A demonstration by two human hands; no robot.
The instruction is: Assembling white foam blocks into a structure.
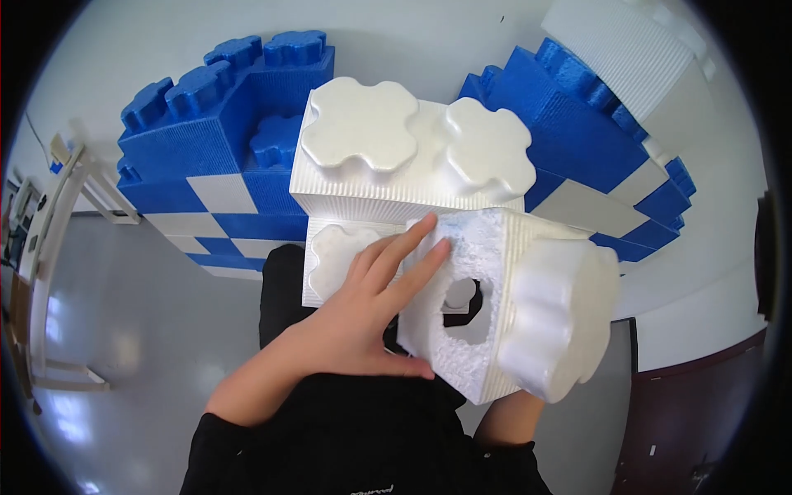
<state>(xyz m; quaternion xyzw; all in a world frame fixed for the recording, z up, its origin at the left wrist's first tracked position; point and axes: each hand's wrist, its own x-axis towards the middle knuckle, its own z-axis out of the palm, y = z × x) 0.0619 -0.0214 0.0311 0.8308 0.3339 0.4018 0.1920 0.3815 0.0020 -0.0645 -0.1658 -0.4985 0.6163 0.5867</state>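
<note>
Tilted in front of me is a white foam building block (516, 305) with a lobed stud facing right. A round hole runs through its rough, grainy side, and a bit of grey and black shows through it. My left hand (355, 322) grips this block's left side, fingers spread along the upper edge and thumb low on the rim. My right hand is hidden behind the block; only its wrist and forearm (511, 418) show beneath it. Just beyond, larger white blocks (367, 198) with lobed studs are stacked, upper one over lower one.
Blue and white block walls rise at left (173, 157) and right (569, 124), with a white ribbed block (627, 54) atop the right one. A white frame table (49, 223) stands at far left. At lower right is a dark red door (693, 412).
</note>
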